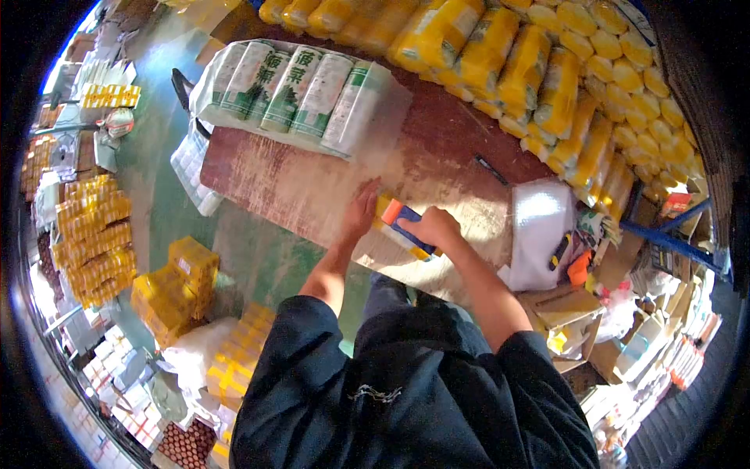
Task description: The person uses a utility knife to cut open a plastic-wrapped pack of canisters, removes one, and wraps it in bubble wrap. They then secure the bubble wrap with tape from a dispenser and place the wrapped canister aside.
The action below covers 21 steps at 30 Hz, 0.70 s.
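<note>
On the worn wooden table (289,172), my right hand (434,230) is wrapped round a blue and orange tape dispenser (402,219). Yellow tape shows beside and below the dispenser, near the table's front edge. My left hand (363,205) lies on the tabletop just left of the dispenser, its fingers stretched forward. Farther back on the left, a clear plastic pack (301,94) of white and green cylinders with green characters lies on the table.
Yellow-wrapped rolls (500,59) are piled along the table's back and right. A black pen-like item (491,169) and bubble wrap (539,227) lie to the right. Open cardboard boxes (564,313) stand at the lower right, taped yellow boxes (176,289) on the floor at left.
</note>
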{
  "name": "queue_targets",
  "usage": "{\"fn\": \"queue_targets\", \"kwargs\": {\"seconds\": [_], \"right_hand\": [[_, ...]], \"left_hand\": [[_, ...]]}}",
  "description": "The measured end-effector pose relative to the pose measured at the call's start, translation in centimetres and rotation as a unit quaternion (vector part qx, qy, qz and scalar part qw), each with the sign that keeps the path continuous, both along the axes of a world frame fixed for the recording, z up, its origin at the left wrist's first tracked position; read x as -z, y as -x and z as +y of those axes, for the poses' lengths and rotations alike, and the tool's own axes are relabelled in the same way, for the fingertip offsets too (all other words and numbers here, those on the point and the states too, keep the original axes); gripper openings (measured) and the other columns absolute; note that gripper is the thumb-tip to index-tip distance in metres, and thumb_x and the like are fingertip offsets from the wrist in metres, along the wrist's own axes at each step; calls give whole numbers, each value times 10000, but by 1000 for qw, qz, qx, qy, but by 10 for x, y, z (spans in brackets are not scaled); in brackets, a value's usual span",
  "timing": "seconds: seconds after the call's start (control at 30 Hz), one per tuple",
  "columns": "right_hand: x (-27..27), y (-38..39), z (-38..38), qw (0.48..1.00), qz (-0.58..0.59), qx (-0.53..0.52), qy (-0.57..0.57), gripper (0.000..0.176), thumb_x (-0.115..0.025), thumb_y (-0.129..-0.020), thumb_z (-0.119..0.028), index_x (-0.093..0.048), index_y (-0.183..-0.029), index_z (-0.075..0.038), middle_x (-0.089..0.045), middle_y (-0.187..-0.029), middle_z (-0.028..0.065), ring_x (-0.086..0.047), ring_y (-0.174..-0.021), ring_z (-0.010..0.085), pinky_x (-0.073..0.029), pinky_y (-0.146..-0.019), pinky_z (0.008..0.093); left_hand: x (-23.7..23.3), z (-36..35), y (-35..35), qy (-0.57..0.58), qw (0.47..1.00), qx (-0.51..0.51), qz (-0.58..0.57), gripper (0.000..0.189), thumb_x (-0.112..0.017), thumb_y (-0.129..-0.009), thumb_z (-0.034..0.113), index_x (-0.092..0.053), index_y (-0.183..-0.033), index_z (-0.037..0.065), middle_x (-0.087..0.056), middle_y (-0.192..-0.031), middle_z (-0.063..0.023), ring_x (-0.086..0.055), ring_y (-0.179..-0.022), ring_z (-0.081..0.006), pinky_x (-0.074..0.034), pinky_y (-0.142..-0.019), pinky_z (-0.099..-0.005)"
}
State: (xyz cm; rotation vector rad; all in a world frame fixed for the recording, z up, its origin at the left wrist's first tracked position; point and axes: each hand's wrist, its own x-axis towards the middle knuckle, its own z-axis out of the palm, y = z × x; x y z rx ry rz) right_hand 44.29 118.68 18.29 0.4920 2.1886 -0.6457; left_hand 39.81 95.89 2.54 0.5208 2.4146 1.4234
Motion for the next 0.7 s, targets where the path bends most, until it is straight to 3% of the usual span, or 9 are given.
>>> {"fn": "queue_targets", "kwargs": {"seconds": [0.07, 0.17, 0.27, 0.4, 0.47, 0.63, 0.7], "right_hand": [[-7, -18, 9, 1000, -22, 5, 2, 865, -711, -698, -773, -757, -943, 55, -744, -938, 264, -749, -895, 369, -580, -822, 458], [13, -50, 39, 999, -22, 7, 37, 833, -696, -732, -767, -757, -836, 57, -735, -841, 265, -749, -820, 376, -588, -773, 459], [15, -54, 34, 999, 45, -11, -9, 809, -695, -755, -757, -747, -805, 49, -724, -750, 227, -742, -737, 350, -583, -687, 424], [14, -86, 53, 996, -20, 38, 72, 834, -666, -761, -784, -750, -822, 44, -728, -771, 230, -745, -763, 352, -587, -731, 449], [10, -111, 66, 999, -34, 24, 23, 852, -654, -760, -795, -753, -837, 47, -733, -794, 230, -747, -781, 355, -586, -742, 454], [18, -139, 78, 998, -21, 59, 33, 855, -655, -746, -788, -757, -865, 53, -738, -821, 233, -748, -799, 358, -583, -751, 455], [24, -164, 89, 985, -30, 137, 103, 818, -691, -742, -751, -739, -836, 60, -710, -735, 225, -743, -750, 342, -573, -731, 457]], "left_hand": [[2, -8, 1, 75, 996, 30, 48, 470, -421, -1068, 298, -499, -1500, 129, -469, -1549, -173, -409, -1455, -353, -320, -1201, -495], [-46, 15, 1, 262, 959, 21, 104, 508, -421, -1056, 323, -447, -1539, 165, -385, -1617, -116, -310, -1516, -317, -260, -1226, -533], [-55, 33, -19, 283, 929, 195, 140, 531, -434, -1043, 332, -420, -1553, 185, -334, -1649, -53, -224, -1552, -293, -195, -1247, -548], [-56, 31, -24, 296, 921, 180, 179, 546, -476, -1023, 327, -432, -1547, 183, -369, -1632, -25, -220, -1553, -285, -160, -1261, -521], [-59, 40, -27, 338, 906, 164, 196, 560, -494, -1013, 328, -429, -1549, 183, -376, -1627, -32, -229, -1551, -281, -168, -1261, -507], [-78, 59, -55, 252, 913, 264, 184, 575, -538, -986, 298, -449, -1538, 164, -436, -1582, -67, -289, -1523, -283, -219, -1239, -485], [-78, 59, -57, 243, 910, 272, 195, 607, -586, -954, 283, -455, -1531, 146, -453, -1565, -86, -320, -1505, -293, -236, -1229, -480]]}}
